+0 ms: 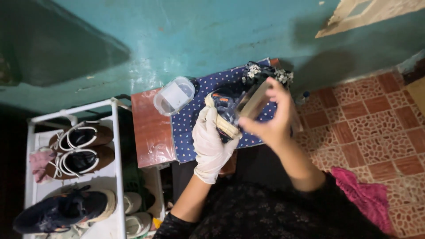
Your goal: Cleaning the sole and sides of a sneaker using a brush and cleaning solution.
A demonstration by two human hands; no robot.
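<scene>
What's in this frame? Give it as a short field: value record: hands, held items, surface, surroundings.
left hand: white glove, gripping a shoe by its pale sole
right hand: bare, fingers around a flat rectangular brush-like object, held against the shoe
surface: small reddish table with blue dotted cloth
on table: clear plastic container; dark floral fabric
left of table: white shoe rack with brown sandals and a dark sneaker
backdrop: teal wall; patterned tile floor

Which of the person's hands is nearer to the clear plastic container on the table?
Left. The gloved left hand lies just right of and below the clear plastic container; the bare right hand is farther right, beyond it.
</scene>
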